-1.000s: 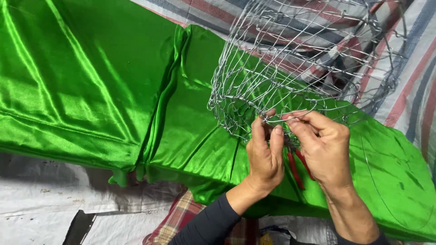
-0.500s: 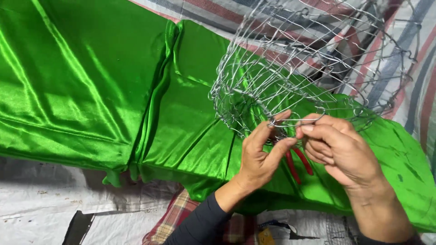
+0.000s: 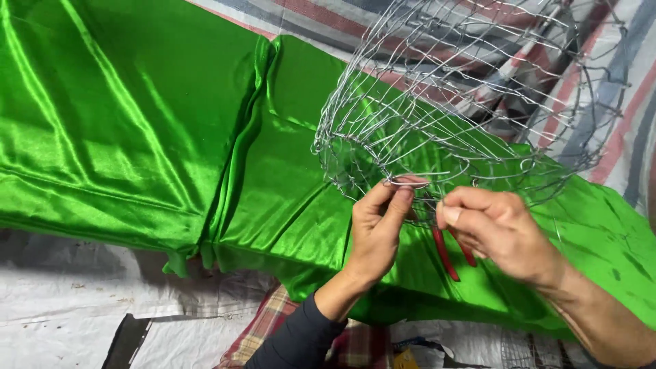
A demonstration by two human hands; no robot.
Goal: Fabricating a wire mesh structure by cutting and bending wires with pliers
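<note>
- Where the wire mesh basket frame (image 3: 471, 102) lies over the green satin fabric (image 3: 137, 130), lower rim nearest the hands.
- Left hand (image 3: 376, 232): grip narrow, thumb and fingertips pinched on a rim wire.
- Right hand (image 3: 502, 232): grip closed on the same rim just beside the left; red-handled pliers (image 3: 447, 253) below the palm, handles showing, hold on them not clear.
- Striped sheet (image 3: 615, 123) behind the frame; plaid cloth (image 3: 273, 321) and white sheet (image 3: 61, 307) below.
</note>
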